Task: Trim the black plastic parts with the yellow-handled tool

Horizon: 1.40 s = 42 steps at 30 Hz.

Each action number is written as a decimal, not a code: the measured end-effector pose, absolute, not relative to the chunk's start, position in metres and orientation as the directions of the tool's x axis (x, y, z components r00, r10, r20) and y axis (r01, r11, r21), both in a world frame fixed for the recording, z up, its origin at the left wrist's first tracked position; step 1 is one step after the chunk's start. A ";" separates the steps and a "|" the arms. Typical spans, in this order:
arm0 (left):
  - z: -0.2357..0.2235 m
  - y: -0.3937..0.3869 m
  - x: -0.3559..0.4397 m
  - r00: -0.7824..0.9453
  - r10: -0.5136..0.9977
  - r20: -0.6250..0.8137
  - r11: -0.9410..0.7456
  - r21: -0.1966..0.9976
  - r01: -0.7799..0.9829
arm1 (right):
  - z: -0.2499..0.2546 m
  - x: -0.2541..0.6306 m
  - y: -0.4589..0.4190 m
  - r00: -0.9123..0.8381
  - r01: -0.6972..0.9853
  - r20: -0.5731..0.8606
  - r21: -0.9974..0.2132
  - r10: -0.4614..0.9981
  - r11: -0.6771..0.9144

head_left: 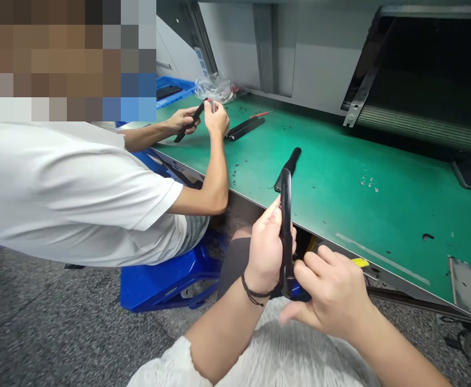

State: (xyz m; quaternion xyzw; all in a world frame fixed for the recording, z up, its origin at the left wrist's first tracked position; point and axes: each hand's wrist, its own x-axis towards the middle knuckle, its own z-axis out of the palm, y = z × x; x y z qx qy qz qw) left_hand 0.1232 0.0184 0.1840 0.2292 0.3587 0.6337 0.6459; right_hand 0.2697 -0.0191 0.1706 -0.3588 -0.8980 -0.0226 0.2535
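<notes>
The left fingers (270,226) were clenched around a slim, curved black plastic strip (286,231), which stood nearly upright just in front of the near edge of the green-topped workbench (364,215). The right fingers (313,269) were curled, with their tips just beside the strip's lower end; whether they gripped it could not be told. The left hand (264,250), a dark cord bracelet (255,290) at its wrist, held the strip up, and the right hand (330,293) was close below and to its side. Both hands were above the lap of a white knit top (267,349).

Beyond the strip, a second black piece (288,167) lay on the workbench. Farther along the workbench were a pair of black strips (245,128), a thin red item (261,114) and a crumpled clear plastic bag (215,88). A blue tray (171,91) stood past the workbench's far corner. A seated co-worker in a white T-shirt (70,188) was at the workbench's near edge, on a blue plastic stool (166,282), and that person's two hands (203,119) clasped another black strip (193,121). A yellow item (360,262) showed under the workbench edge.
</notes>
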 end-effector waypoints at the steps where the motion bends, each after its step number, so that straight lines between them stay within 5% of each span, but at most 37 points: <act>1: 0.184 0.020 0.122 -0.074 0.982 -0.176 0.083 0.745 -0.662 | 0.170 0.269 -0.021 -0.618 0.660 0.464 -0.132 0.635 0.739; 12: 0.170 0.032 0.122 -0.212 0.930 -0.299 0.055 0.687 -0.725 | 0.156 0.270 -0.028 -0.605 0.699 0.550 0.022 0.575 0.714; 17: 0.165 0.042 0.113 -0.287 0.905 -0.313 0.017 0.702 -0.712 | 0.129 0.276 -0.033 -0.469 0.753 0.563 -0.147 0.680 0.641; 24: 0.168 0.049 0.104 -0.311 0.901 -0.302 -0.031 0.670 -0.741 | 0.085 0.288 -0.029 -0.330 0.941 0.029 0.090 0.943 0.327; 26: 0.169 0.050 0.103 -0.299 0.904 -0.305 -0.026 0.660 -0.751 | 0.085 0.290 -0.029 -0.275 0.961 -0.022 -0.005 0.961 0.275; 29: 0.170 0.049 0.105 -0.303 0.902 -0.307 -0.030 0.656 -0.754 | 0.098 0.285 -0.033 -0.252 0.895 0.045 -0.368 0.967 0.251; 33: 0.169 0.040 0.120 -0.341 0.900 -0.270 -0.065 0.691 -0.720 | 0.120 0.265 -0.041 -0.287 0.459 0.189 -0.833 0.939 0.308; 38: 0.159 0.027 0.127 -0.315 0.929 -0.192 -0.047 0.785 -0.617 | 0.140 0.257 -0.049 -0.140 0.232 0.469 -0.841 0.872 0.489; 40: 0.156 0.020 0.114 -0.440 0.897 -0.036 -0.139 0.923 -0.359 | 0.149 0.266 -0.051 -0.072 0.228 0.495 -0.837 0.866 0.498; 42: 0.158 0.010 0.100 -0.559 0.763 0.323 -0.299 0.944 0.138 | 0.158 0.275 -0.053 -0.054 0.226 0.476 -0.850 0.878 0.476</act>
